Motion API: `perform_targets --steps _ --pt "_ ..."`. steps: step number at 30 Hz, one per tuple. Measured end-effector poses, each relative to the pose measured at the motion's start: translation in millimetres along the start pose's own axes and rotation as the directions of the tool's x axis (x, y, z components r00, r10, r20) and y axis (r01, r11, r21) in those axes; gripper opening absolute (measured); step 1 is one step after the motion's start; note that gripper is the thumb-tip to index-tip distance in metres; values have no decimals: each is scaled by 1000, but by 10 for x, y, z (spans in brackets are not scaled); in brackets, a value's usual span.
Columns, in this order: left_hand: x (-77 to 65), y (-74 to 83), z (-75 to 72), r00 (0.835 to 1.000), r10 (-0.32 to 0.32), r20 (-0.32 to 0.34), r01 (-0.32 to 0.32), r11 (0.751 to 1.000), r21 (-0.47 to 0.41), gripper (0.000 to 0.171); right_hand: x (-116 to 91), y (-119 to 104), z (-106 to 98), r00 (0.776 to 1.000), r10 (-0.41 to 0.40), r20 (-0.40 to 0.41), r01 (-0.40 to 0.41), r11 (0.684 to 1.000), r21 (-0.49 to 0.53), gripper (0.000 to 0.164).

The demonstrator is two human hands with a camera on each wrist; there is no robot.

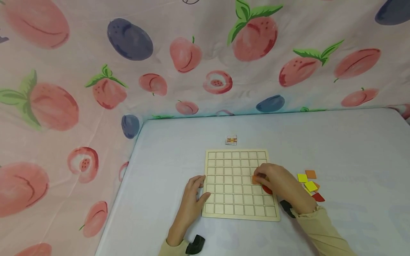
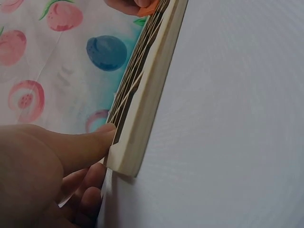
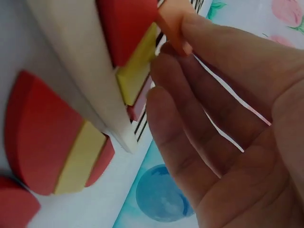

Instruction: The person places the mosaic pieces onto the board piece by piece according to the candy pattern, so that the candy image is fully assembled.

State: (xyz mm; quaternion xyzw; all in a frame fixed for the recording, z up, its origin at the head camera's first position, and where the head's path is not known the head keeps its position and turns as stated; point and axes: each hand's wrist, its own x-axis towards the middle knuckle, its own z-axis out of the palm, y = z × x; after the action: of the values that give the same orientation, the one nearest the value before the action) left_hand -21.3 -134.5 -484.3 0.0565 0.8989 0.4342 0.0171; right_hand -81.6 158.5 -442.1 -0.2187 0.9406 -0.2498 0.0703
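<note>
A light wooden grid board (image 1: 237,185) lies on the table. My left hand (image 1: 191,199) rests at its left edge, the straight thumb touching the rim in the left wrist view. Over the right part of the board, my right hand (image 1: 278,179) pinches an orange square tile (image 3: 175,21) between thumb and fingers. Close to those fingers are a red piece (image 3: 126,28) and a yellow piece (image 3: 135,71) on the board, with a pinkish-red one (image 3: 138,102) partly hidden. From above, the hand covers most of these, leaving a red rounded edge (image 1: 267,190) showing.
Right of the board lie several loose pieces, among them yellow tiles (image 1: 302,178), an orange tile (image 1: 310,174) and a red piece (image 1: 318,197). A small patterned card (image 1: 231,140) lies behind the board. Fruit-printed cloth (image 1: 192,81) hangs behind the table and along its left.
</note>
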Motion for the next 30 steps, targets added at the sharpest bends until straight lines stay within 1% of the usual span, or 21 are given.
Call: perform_targets --steps 2,12,20,26,30 --pt "-2 3 2 1000 -10 2 10 1000 -1 56 2 2 8 1000 -6 4 6 1000 -16 9" --pt "-9 10 -1 1000 -12 5 13 1000 -8 56 -7 22 43 999 -32 -15 31 999 -42 9" --pt "-11 -8 1 1000 -5 3 5 1000 -1 57 -10 16 46 999 -30 -12 29 998 -56 10" --pt "0 -33 10 1000 -1 3 1 1000 0 57 -19 44 50 998 -54 -42 52 997 -49 9" --pt "2 -24 10 1000 -18 8 18 1000 -11 57 -39 64 3 996 -61 -57 58 997 -54 10"
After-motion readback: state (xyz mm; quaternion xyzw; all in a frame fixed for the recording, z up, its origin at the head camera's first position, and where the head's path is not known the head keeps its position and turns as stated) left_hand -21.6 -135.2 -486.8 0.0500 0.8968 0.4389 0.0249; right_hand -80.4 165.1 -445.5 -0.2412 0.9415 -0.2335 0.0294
